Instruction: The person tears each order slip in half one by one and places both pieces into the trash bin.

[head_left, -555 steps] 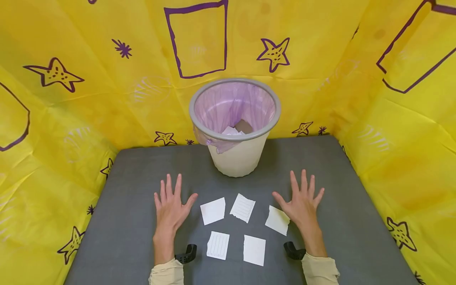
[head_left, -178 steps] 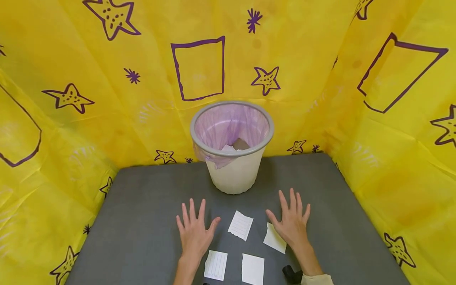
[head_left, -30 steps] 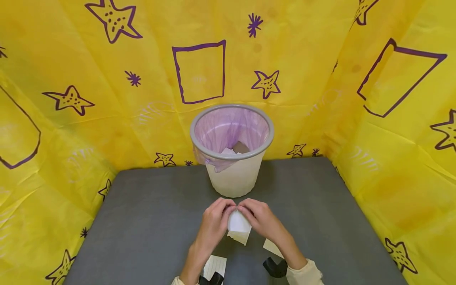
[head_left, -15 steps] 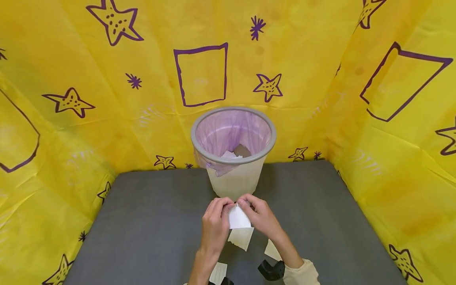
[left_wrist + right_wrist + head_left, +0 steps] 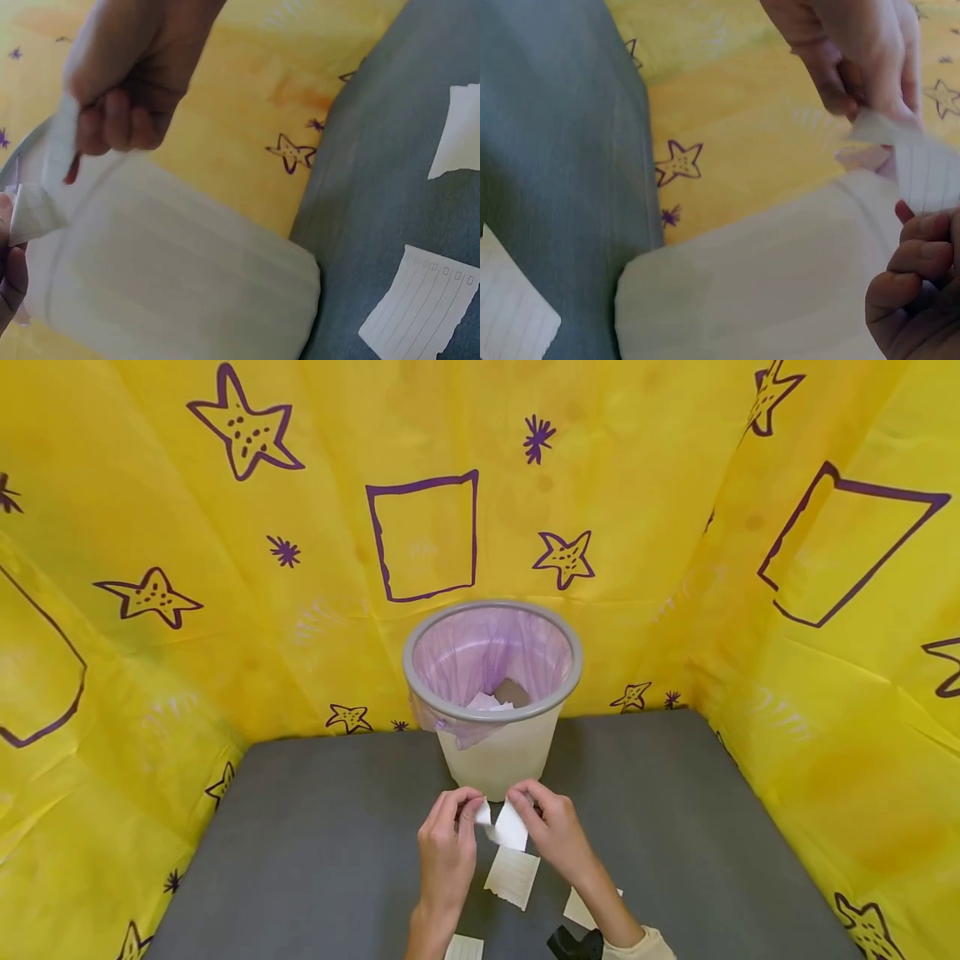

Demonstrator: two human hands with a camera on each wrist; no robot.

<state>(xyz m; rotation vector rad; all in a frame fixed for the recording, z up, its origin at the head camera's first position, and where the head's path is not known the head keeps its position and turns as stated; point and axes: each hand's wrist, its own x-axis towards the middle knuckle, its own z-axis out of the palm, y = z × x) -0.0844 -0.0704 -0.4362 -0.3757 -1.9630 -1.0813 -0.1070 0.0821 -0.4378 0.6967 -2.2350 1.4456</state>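
Observation:
My left hand (image 5: 447, 839) pinches one side of a small white paper (image 5: 512, 827) between thumb and fingertips. My right hand (image 5: 557, 831) pinches the other side. A V-shaped gap splits the paper from the top between the two hands; in the right wrist view faint lines show on the right-hand part (image 5: 928, 176), and the left-hand part (image 5: 874, 129) is blurred. Both hands are raised just in front of the waste bin (image 5: 498, 756). Below them on the table lie a lined paper (image 5: 513, 878), another paper (image 5: 579, 910) partly behind the right forearm, and a third (image 5: 465, 948) at the bottom edge.
The cream bin has a grey rim and a lilac liner (image 5: 465, 652), with white scraps (image 5: 486, 702) and a brown piece (image 5: 512, 693) inside. It stands on a dark grey table (image 5: 322, 827). Yellow patterned cloth (image 5: 337, 635) walls the back and sides.
Several seconds ago both hands lay spread on the table; the lower-right paper has since been picked up. Over the last half second the hands moved slightly apart and the paper split from its top.

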